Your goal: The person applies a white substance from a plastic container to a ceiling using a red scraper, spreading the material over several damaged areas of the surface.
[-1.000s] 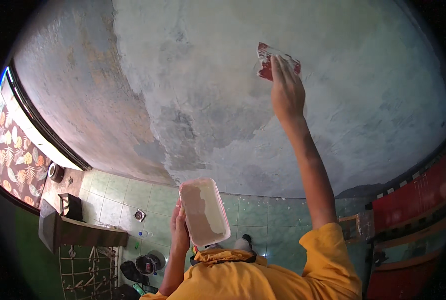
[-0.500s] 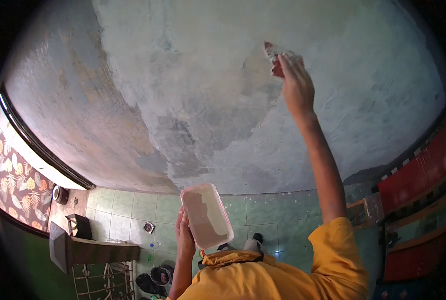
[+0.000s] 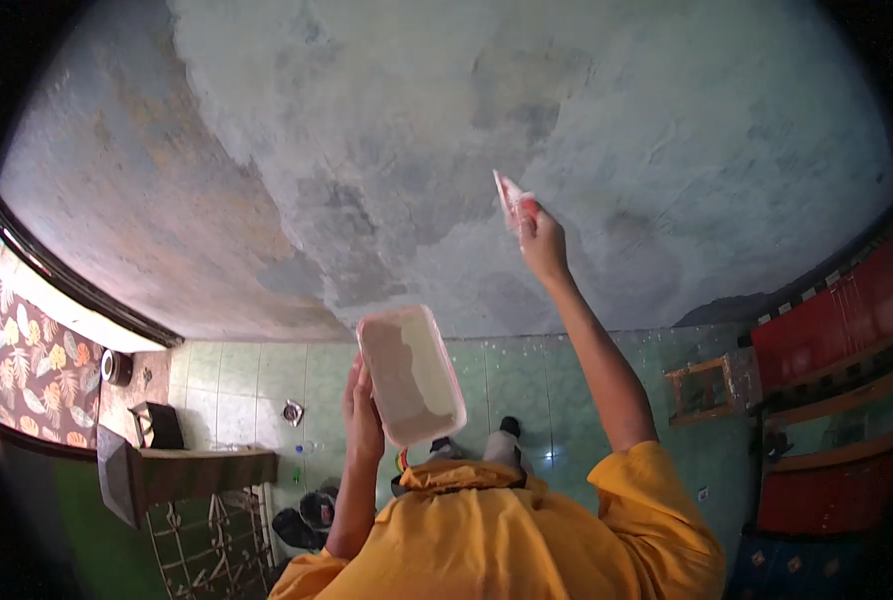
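My left hand (image 3: pixel 363 415) is closed on the left side of a rectangular pinkish-white plastic tub (image 3: pixel 396 314), held tilted in front of my body. Pale paste, like putty, coats part of its inside. In my right hand (image 3: pixel 544 246) is a putty scraper (image 3: pixel 509 200), red and smeared with white, its fingers wrapped round it. The scraper is at the patchy wall (image 3: pixel 386 130); I cannot tell whether its edge touches the surface. The wall carries pale skim coat with darker grey patches, and rougher brownish plaster on the left.
Green tiled floor (image 3: pixel 481 375) runs along the wall's foot. A low wall with a metal railing (image 3: pixel 206 530) stands at lower left, with dark shoes (image 3: pixel 301 525) beside it. A small wooden stool (image 3: pixel 701 390) and red furniture (image 3: pixel 826 320) are on the right.
My right hand has come down and to the left along the wall with the scraper. The tub in my left hand appears higher in the picture, as the whole view has shifted.
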### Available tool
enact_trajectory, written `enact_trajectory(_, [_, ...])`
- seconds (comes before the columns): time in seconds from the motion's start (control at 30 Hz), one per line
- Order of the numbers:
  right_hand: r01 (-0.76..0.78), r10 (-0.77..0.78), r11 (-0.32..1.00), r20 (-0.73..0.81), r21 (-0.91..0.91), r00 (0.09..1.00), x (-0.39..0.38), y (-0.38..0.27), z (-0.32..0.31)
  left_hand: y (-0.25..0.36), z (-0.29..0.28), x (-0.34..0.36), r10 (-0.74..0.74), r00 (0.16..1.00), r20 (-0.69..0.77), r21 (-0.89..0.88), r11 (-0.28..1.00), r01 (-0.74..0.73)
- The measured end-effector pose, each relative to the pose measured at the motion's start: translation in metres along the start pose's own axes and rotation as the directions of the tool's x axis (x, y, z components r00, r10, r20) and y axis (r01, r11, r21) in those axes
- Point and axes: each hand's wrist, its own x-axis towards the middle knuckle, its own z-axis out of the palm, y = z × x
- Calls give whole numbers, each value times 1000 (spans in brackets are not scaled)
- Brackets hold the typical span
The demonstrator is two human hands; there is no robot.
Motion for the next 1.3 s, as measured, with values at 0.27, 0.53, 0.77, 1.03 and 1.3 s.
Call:
enact_trajectory(0.27, [-637, 427, 26, 568, 770, 704, -132, -103, -37, 13, 22, 10, 36, 996, -76, 114, 993, -27])
enact_trajectory(0.53, [-512, 639, 46, 368, 858, 675, -188, -82, -49, 8, 25, -1, 33, 998, -61, 97, 995, -27])
enact_trajectory(0.77, [-232, 240, 698, 84, 677, 967, -230, -76, -38, 0, 47, -11, -97, 992, -86, -85, 992, 90])
enact_trajectory(1.03, [-2, -57, 682, 55, 731, 997, -236, -44, -34, -9, 77, -23, -128, 990, -63, -118, 986, 120])
enact_trajectory(1.3, [-2, -157, 807, 217, 590, 963, -187, 0, -51, -13, 120, -28, -56, 996, -72, -110, 993, 48])
